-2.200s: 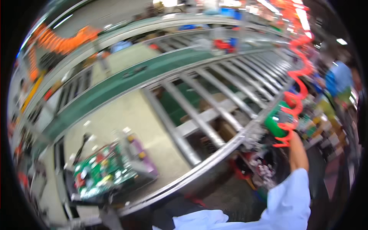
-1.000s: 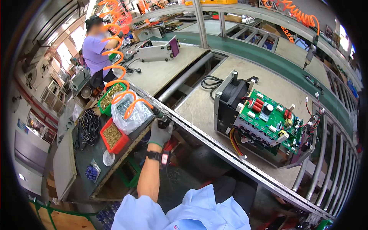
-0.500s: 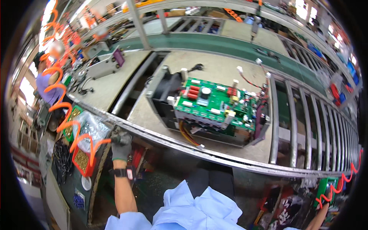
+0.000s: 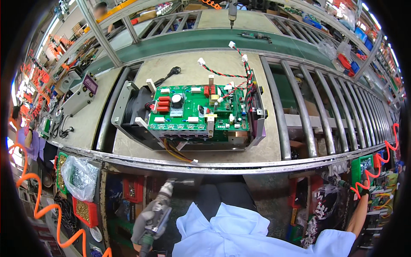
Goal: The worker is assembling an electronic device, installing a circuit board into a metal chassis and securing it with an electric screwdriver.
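Note:
My gloved left hand (image 4: 147, 218) is closed round a pneumatic screwdriver (image 4: 159, 210), held in front of my body below the bench edge. Its metal tip points up and right. At the far right my right hand (image 4: 366, 186), also gloved, reaches to a green bin (image 4: 356, 172) of small parts; its fingers are too small and partly hidden to read. On the bench ahead, an opened electronic unit lies with its green circuit board (image 4: 192, 109) facing up. A black fan (image 4: 137, 107) sits at its left end, and red, black and green twisted wires (image 4: 248, 81) rise at its right.
Metal rollers (image 4: 329, 111) run along the right. Left of me are a red bin (image 4: 87, 213) of brass-coloured fasteners and a clear plastic bag (image 4: 80, 177). An orange coiled hose (image 4: 58, 207) hangs there. Another driver (image 4: 231, 15) hangs above the green belt (image 4: 171, 46). A person (image 4: 34, 145) works far left.
My left hand has come from the left bench edge down toward my body with the pneumatic screwdriver. My right hand has reached farther up to the green bin. The view has turned left-to-right.

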Demonstrator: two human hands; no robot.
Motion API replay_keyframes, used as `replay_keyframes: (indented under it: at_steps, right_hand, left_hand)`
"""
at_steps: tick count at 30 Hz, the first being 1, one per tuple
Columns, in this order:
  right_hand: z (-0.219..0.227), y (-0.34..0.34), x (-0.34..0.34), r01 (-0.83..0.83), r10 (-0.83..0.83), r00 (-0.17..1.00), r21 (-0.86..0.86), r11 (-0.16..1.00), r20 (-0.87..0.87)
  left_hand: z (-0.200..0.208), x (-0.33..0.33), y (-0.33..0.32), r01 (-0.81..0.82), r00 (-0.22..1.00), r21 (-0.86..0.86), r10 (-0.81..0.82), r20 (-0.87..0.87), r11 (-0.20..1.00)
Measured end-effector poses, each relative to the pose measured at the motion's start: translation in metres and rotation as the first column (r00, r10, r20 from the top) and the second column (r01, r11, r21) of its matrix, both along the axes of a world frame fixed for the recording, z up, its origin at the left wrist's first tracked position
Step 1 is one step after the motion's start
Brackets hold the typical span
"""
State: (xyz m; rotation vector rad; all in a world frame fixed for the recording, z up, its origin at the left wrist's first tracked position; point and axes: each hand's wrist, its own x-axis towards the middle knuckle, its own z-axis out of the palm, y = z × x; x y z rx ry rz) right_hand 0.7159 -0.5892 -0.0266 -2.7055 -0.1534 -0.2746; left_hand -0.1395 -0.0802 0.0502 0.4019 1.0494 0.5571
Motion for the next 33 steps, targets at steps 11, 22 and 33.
replay_keyframes:
  at_steps: [11,22,33]
  right_hand:
    - [0.182,0.085,-0.097,-0.468,0.013,0.777,0.564,0.68,0.629]
    - [0.04,0.429,-0.382,-0.898,0.895,0.389,0.307,0.315,0.219]
    - [0.033,0.455,-0.41,-0.659,0.87,0.482,0.611,0.439,-0.105]
  left_hand:
    - [-0.047,0.132,0.025,0.438,0.896,0.335,-0.433,-0.094,0.834]
    - [-0.064,0.133,0.036,0.628,0.771,0.172,-0.637,-0.008,0.759]
    - [-0.061,0.141,0.042,0.599,0.776,0.17,-0.62,0.12,0.783]
